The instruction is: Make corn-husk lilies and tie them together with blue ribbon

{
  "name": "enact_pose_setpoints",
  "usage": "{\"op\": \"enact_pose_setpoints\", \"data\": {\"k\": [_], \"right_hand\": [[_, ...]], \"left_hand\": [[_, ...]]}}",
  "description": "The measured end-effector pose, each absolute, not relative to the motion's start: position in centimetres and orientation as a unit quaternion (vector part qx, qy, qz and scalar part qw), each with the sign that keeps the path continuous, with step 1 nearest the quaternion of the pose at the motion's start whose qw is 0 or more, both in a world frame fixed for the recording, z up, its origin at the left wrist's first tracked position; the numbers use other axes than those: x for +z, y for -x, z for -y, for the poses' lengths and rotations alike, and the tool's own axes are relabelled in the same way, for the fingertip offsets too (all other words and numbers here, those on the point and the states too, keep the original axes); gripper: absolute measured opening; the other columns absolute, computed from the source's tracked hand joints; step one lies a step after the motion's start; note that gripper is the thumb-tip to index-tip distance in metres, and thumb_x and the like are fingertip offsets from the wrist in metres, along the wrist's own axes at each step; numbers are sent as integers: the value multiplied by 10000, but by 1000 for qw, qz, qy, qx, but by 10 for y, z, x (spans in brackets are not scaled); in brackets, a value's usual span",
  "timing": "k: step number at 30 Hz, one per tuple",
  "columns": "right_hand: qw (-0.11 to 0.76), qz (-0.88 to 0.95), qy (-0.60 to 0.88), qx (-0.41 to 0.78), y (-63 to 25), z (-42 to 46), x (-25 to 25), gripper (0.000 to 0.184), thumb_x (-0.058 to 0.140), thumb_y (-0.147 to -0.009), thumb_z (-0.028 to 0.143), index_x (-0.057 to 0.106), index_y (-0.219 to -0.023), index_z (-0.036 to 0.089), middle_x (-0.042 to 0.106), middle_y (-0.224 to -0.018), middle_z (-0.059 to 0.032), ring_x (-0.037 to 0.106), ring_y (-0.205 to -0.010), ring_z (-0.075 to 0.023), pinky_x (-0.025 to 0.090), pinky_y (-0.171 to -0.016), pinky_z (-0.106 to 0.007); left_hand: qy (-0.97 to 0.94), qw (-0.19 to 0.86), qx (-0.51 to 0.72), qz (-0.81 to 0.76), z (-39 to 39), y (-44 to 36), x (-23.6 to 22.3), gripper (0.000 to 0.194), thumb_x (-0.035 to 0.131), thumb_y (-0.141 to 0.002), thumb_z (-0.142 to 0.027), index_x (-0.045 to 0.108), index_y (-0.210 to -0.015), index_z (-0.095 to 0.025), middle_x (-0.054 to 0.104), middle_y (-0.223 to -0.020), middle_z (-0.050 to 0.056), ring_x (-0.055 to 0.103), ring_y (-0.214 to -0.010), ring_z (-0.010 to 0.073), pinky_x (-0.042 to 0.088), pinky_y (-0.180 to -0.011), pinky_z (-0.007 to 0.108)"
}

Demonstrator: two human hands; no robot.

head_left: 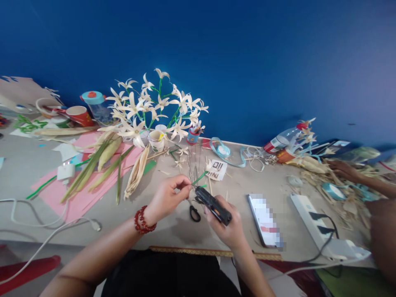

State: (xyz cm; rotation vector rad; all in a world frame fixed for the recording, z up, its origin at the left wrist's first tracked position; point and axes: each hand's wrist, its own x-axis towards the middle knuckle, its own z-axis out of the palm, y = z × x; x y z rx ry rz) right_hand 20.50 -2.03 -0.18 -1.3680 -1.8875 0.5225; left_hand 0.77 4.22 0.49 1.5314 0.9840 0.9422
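Near the middle of the table, my left hand (170, 196) is closed, thumb and forefinger pinching the lower end of a green-wrapped flower stem (200, 177). A small pale flower tops the stem. My right hand (228, 222) is wrapped round a black, stapler-like hand tool (213, 205), whose exact kind I cannot make out. The tool's front end is right beside my left fingertips at the stem. Partly hidden below it are scissors (194, 213) with a black handle loop. Thin bare wires (194, 163) lie just beyond my hands.
Pale husk flowers (162, 102) on green stems stand in cups at the back. Left are pink paper (51, 197), corn husks (136, 173) and a charger (65, 172). Right are a phone (264, 220), a power strip (312, 222), a bottle (281, 140) and another person's arm (365, 177).
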Motion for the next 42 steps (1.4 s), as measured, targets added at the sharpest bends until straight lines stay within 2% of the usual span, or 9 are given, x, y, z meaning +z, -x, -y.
{"op": "enact_pose_setpoints", "data": {"k": [22,29,42], "right_hand": [[368,734,534,202,-205,20,-4,120,534,-860,257,486,-760,214,516,-595,32,517,-523,-136,374,-539,-238],[370,735,534,194,-207,19,-7,184,550,-859,262,430,-725,223,438,-570,53,463,-497,-121,341,-520,-233],[372,729,540,197,-205,19,-3,200,545,-857,276,434,-699,225,459,-554,47,473,-488,-121,357,-502,-231]], "left_hand": [[-637,524,397,-402,-42,-7,5,143,525,-893,-230,596,-789,-162,559,-641,-18,518,-618,109,424,-599,215],[-638,522,399,-402,-42,-7,3,141,530,-889,-232,590,-780,-165,560,-647,-17,521,-619,110,423,-592,212],[-636,524,398,-403,-42,-8,4,163,530,-882,-271,598,-776,-167,565,-636,-15,525,-615,116,423,-595,213]]}}
